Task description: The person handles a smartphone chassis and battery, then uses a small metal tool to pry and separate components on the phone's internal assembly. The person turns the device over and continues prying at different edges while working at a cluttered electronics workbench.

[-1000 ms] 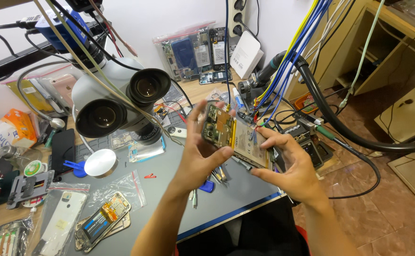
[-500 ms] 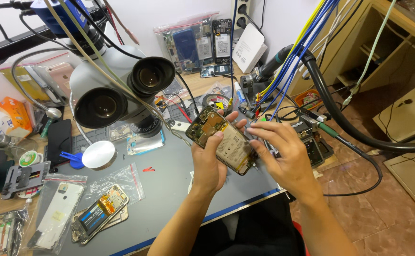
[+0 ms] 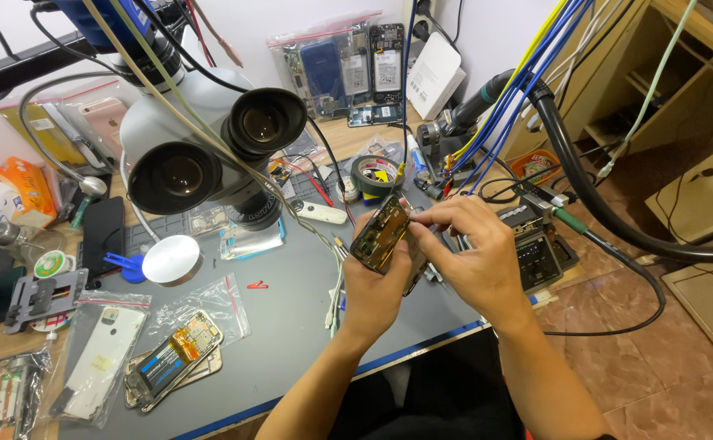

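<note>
Since the earlier frames, both hands have turned the opened phone (image 3: 383, 236) more edge-on and drawn it slightly closer to the body; its exposed inner board now faces left and the view has shifted a little.

The left hand (image 3: 375, 287) grips the phone from below, with its fingers (image 3: 366, 265) wrapped around the lower edge and pinching the body. The right hand (image 3: 472, 257) comes in from the right, its fingers (image 3: 425, 222) curled together at the phone's upper edge; whether they nip a small part there cannot be told. The phone is held in the air above the grey mat of the table (image 3: 291, 326), near its front right edge.

To the left, a stereo microscope (image 3: 210, 151) hangs over the table, with two large eyepieces. A roll of dark tape (image 3: 375, 174) lies just behind the hands, and a white, pen-shaped tool (image 3: 322, 213) lies beside it. Near the front left are a second dismantled phone (image 3: 173, 358) and a white back cover in a clear bag (image 3: 100, 367). A bundle of blue cables (image 3: 519, 90) runs down to the right, above a small black bench device (image 3: 535, 248).
</note>
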